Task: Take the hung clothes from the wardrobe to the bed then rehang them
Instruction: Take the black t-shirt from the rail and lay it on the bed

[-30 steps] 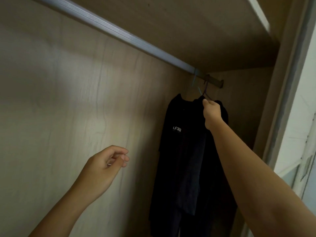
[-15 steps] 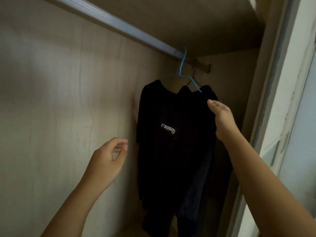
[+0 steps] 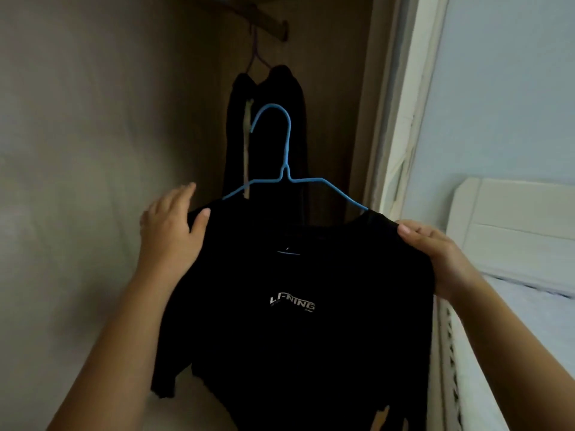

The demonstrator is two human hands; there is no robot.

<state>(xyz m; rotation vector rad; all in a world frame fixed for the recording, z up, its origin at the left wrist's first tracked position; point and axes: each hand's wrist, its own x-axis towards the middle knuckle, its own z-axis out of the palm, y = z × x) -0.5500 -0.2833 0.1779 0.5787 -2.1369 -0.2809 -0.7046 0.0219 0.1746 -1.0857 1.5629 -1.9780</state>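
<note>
A black T-shirt [image 3: 298, 331] with white lettering on its chest hangs on a blue wire hanger [image 3: 281, 150], off the rail and in front of me. My left hand [image 3: 169, 234] grips its left shoulder and my right hand [image 3: 435, 253] grips its right shoulder. Behind it a second dark garment [image 3: 273, 98] stays hung from a purple hanger [image 3: 255, 54] at the rail's right end [image 3: 270, 21] inside the wardrobe.
The wardrobe's pale wooden back wall [image 3: 93, 135] fills the left. Its white door frame [image 3: 404, 119] stands at the right. Beyond that lie a white headboard [image 3: 513, 219] and the bed [image 3: 522, 337] against a light blue wall.
The blue hanger with the black T-shirt has come off the rail and toward me. My left hand has taken its left shoulder, and my right hand now holds the right shoulder.
</note>
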